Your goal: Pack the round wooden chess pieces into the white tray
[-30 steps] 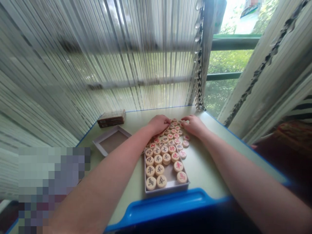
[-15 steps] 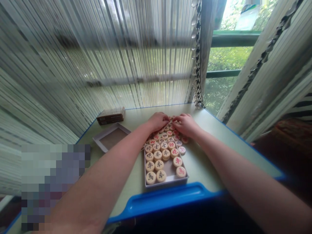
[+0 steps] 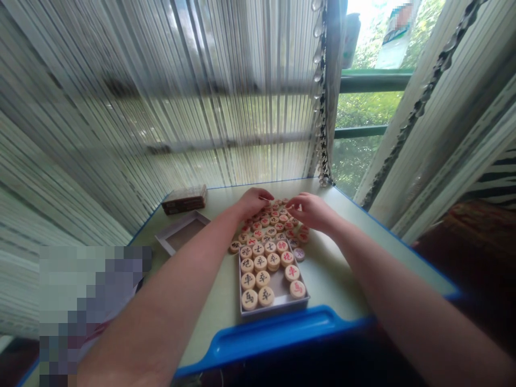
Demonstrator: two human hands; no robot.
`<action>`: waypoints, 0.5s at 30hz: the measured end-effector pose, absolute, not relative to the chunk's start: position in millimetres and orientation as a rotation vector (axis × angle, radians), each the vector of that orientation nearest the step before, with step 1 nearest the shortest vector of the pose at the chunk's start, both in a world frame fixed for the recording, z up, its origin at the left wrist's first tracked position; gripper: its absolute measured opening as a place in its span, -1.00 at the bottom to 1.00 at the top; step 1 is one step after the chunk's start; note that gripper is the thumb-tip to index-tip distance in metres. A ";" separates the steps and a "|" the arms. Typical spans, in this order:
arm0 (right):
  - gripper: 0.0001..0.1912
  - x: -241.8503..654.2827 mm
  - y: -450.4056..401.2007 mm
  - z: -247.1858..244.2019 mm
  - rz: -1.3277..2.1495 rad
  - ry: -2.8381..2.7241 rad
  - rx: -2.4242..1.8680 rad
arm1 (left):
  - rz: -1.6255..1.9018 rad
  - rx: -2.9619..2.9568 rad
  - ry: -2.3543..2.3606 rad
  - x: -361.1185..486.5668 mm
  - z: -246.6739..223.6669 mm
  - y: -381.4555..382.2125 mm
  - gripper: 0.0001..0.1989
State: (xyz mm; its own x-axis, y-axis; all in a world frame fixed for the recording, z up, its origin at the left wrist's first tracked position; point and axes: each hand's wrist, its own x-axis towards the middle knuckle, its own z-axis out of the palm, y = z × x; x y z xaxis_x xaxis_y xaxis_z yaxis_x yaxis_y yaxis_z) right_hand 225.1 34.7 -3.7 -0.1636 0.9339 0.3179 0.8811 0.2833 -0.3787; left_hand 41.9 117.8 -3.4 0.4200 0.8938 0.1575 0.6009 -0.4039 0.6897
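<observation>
Loose round Chinese chess pieces (image 3: pixel 274 220), with red and black characters, lie spread on the table just behind an open shallow box (image 3: pixel 282 279). The box holds rows of such pieces, black ones at the left and red ones at the right, with a gap in the middle toward the front. At the far left of the spread, my left hand (image 3: pixel 253 202) rests over the pieces, its fingers parted. My right hand (image 3: pixel 309 208) hovers at the far right of the spread, thumb and fingers apart. Neither hand visibly holds a piece.
The pale table (image 3: pixel 342 269) has a blue edge and a blue front tray (image 3: pixel 278 330). An empty box lid (image 3: pixel 181 234) lies at the left, near a small brown box (image 3: pixel 184 200). Striped string curtains (image 3: pixel 226 118) hang along the back.
My hands have moved apart, the left one going left. More loose pieces show between them, and the spread looks wider. The view has tilted slightly upward.
</observation>
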 end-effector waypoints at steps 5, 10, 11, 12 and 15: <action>-0.80 220.3 23.0 5.2 0.346 -2.306 -1.530 | 0.594 2.235 1.305 43.1 15.3 109.2 -0.78; -0.76 230.3 18.1 9.1 0.793 -2.377 -1.484 | 0.237 2.294 0.962 49.3 27.3 95.9 -0.72; -0.76 231.8 18.2 8.5 0.828 -2.382 -1.478 | 0.184 2.292 0.911 50.6 27.1 94.5 -0.71; -0.76 232.7 18.6 7.6 0.841 -2.376 -1.479 | 0.141 2.289 0.881 51.7 26.1 93.8 -0.69; -0.77 232.0 20.4 4.2 0.868 -2.316 -1.492 | 0.077 2.294 0.869 52.5 20.5 95.9 -0.68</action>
